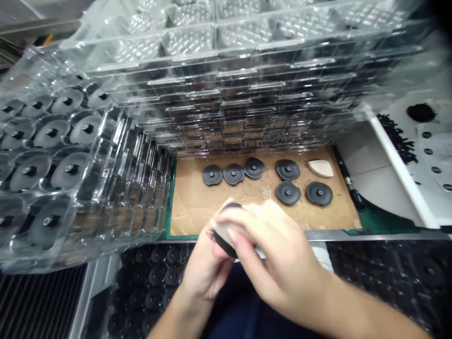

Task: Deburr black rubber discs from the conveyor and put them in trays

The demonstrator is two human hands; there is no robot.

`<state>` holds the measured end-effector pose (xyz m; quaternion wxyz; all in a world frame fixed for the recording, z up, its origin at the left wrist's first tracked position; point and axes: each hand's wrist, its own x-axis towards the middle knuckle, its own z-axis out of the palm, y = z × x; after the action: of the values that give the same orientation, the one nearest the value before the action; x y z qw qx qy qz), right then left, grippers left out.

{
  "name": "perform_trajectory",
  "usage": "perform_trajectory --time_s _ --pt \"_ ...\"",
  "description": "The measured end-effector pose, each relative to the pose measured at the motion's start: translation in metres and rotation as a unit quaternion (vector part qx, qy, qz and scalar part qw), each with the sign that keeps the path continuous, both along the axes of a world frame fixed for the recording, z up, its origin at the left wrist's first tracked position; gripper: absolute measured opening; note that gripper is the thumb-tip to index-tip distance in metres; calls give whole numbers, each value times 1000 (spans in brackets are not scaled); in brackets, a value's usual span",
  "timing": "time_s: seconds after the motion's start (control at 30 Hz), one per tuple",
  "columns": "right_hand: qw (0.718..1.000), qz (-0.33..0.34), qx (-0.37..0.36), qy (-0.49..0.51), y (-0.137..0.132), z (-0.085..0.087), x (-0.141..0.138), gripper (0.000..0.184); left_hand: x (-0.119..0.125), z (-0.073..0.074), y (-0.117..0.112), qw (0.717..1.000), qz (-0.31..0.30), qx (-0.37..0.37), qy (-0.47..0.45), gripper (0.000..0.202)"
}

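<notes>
Close in front of my body, my left hand (206, 263) grips a black round disc (224, 245) by its edge. My right hand (278, 254) bends over the same disc, its thumb and fingers pinching a pale flat piece (226, 231) that lies against the disc's face. Motion blur and my fingers hide much of both. Beyond my hands, on a cardboard sheet (190, 207), several dark grey discs with a small central hub lie apart or touching, among them one disc (319, 193) at the right. A cream wedge-shaped pad (320, 167) sits behind it.
Tall stacks of clear plastic trays (240, 84) rise behind the cardboard. Another tray stack (52, 155), holding discs, stands at the left. A white panel (397, 165) edges the right side. Below the bench edge, more trays of black discs (155, 275) show.
</notes>
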<state>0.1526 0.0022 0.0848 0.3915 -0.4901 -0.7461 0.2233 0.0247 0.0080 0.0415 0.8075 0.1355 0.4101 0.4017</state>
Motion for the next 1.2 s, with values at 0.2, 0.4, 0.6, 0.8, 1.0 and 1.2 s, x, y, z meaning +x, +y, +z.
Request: perform_trajectory --time_s 0.2,0.4,0.6,0.8,1.0,1.2 --pt "996 77 -37 23 -8 -3 20 22 1 8 -1 1000 10 6 -22 44" --pt "999 -37 -26 -30 -26 -11 37 21 10 8 3 998 15 13 -52 51" --pt "999 -8 -45 25 -19 -13 39 19 18 12 1 999 46 -12 -11 52" --pt "998 -5 -40 48 -16 -15 42 21 25 7 1 998 52 -8 27 51" --pt "971 -160 -165 68 -8 -74 57 21 28 2 4 996 85 -5 39 78" --pt "965 -110 -227 70 -26 -127 56 21 24 -1 7 996 83 -17 32 76"
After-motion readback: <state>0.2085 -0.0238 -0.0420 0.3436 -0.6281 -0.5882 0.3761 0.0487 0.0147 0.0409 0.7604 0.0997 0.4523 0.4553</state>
